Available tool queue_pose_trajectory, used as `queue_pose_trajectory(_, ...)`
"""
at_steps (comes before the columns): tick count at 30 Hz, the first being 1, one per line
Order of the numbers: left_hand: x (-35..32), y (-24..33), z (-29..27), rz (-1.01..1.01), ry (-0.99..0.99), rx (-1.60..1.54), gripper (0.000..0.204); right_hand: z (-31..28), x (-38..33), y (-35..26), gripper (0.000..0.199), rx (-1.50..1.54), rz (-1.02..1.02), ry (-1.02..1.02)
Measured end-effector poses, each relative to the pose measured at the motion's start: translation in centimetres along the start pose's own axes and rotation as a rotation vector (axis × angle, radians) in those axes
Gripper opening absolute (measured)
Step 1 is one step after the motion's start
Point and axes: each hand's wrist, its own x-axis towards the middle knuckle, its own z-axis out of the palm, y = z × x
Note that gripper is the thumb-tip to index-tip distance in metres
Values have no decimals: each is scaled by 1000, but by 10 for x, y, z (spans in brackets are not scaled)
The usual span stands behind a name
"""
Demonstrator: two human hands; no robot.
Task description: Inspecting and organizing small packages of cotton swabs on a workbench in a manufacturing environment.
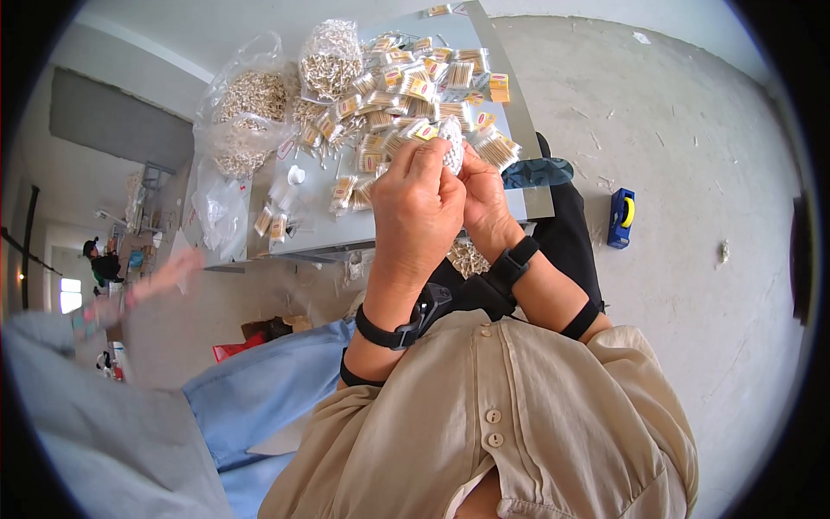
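Note:
Both hands meet over the near edge of the table, closed on one small bundle of cotton swabs (pixel 452 145) whose white tips face up. My left hand (pixel 418 195) pinches it from the left, its back hiding the lower part. My right hand (pixel 486 192) grips the other side, with several fingertips out of sight behind the bundle. Whether the swabs sit in a plastic bag, I cannot tell. Just beyond lies a heap of small clear packs of cotton swabs (pixel 418 88) with yellow labels.
Clear bags of loose swabs (pixel 252 95) stand on the table (pixel 328 227) at the left. A blue tape dispenser (pixel 620 218) with yellow tape sits on the floor at the right. At the left, another person's blurred arm (pixel 156 278) reaches toward the table.

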Motion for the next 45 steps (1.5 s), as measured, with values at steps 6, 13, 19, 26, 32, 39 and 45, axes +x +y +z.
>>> queue_pose_trajectory(6,0,-1,-1,-6,-8,1,24,1,1,-2,17,-9,-22,-3)
queue_pose_trajectory(13,1,-2,-1,-33,-4,-25,22,0,1,-3,17,-7,-40,5)
queue_pose_trajectory(19,2,0,-1,-21,-13,-4,22,-1,2,-2,16,-12,-32,16)
queue_pose_trajectory(26,2,-1,-1,-9,-38,-12,22,-2,0,-3,15,9,-25,-11)
queue_pose_trajectory(32,3,-1,-2,-20,-62,19,21,2,-1,-2,15,0,-46,32)
queue_pose_trajectory(39,2,-10,1,-72,-21,-48,20,-3,3,-7,9,-147,-138,10)
queue_pose_trajectory(45,-3,-38,-9,-408,-6,-402,16,19,-4,-11,0,-352,-274,98)
